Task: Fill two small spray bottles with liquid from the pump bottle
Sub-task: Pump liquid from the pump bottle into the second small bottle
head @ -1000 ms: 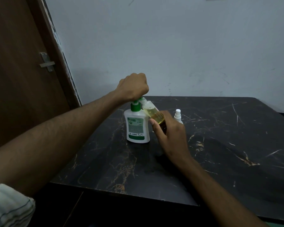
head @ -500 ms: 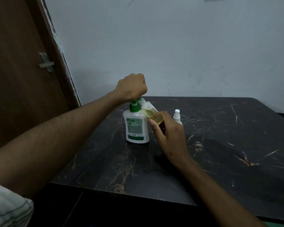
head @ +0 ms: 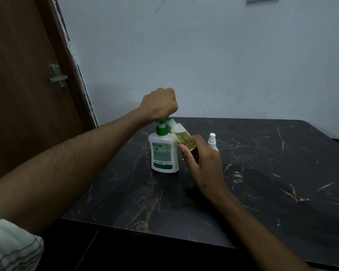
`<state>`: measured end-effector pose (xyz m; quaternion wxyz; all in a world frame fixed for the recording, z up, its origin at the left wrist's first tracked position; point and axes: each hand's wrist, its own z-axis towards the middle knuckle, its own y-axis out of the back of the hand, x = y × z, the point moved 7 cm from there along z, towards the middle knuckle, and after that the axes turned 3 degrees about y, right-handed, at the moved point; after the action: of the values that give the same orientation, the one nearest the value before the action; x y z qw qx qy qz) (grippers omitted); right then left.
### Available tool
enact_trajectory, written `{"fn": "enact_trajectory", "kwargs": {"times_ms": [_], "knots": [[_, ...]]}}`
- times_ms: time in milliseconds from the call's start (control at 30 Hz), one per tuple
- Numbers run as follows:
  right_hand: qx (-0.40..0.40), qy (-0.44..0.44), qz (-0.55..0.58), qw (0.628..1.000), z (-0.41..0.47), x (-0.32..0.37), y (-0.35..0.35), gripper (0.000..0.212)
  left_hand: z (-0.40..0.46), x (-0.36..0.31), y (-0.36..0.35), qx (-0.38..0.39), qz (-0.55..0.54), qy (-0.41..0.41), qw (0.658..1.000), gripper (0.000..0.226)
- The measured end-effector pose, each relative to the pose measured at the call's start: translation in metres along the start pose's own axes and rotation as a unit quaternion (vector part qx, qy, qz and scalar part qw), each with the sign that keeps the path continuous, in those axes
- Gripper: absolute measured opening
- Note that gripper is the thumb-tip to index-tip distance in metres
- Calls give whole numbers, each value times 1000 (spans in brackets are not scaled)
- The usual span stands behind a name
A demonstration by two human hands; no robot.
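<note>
Only the head view is given. Left hand (head: 159, 103) is seen fisted on top of the pump bottle (head: 163, 151), fingers curled down over the green pump head; the head itself is mostly hidden under the fist, so the exact grip cannot be told. Pump bottle stands upright on the dark marble worktop (head: 272, 173), near its middle.

Right hand (head: 203, 159) is wrapped round the lower part of a small spray bottle (head: 182, 136), thumb on the near side, fingers curled behind. This clear bottle is held off the worktop, tilted, long axis running from the hand up and to the left, open neck pointed at the pump spout just under the left fist. Neck and spout appear touching or just apart; which cannot be told. Yellowish liquid is seen inside, filling much of the body.

Key relation: bottle mouth lies directly up-left of the right fingers, right beside the pump's right shoulder, below the left fist. A downward press by the left hand is judged the step in hand, so the mouth must be kept lined under the spout or liquid is likely spilled down the pump bottle.

Second spray bottle (head: 212, 140), white with cap on, is stood upright on the worktop just behind the right hand, nearer that hand than the left.

A brown door (head: 27, 75) is seen at left.
</note>
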<state>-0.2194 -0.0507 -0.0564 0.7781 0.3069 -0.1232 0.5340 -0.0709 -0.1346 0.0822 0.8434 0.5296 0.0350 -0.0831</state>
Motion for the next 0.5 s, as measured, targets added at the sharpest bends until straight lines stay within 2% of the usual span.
{"fn": "enact_trajectory", "kwargs": {"times_ms": [100, 333, 500], "knots": [[1, 3, 3, 1000, 0, 1, -1, 28, -3, -1, -4, 16, -8, -7, 1000, 26], [3, 5, 9, 1000, 0, 3, 0, 26, -1, 3, 1, -2, -5, 10, 1000, 17], [-2, 3, 4, 1000, 0, 0, 1, 26, -3, 0, -7, 21, -10, -3, 1000, 28]]}}
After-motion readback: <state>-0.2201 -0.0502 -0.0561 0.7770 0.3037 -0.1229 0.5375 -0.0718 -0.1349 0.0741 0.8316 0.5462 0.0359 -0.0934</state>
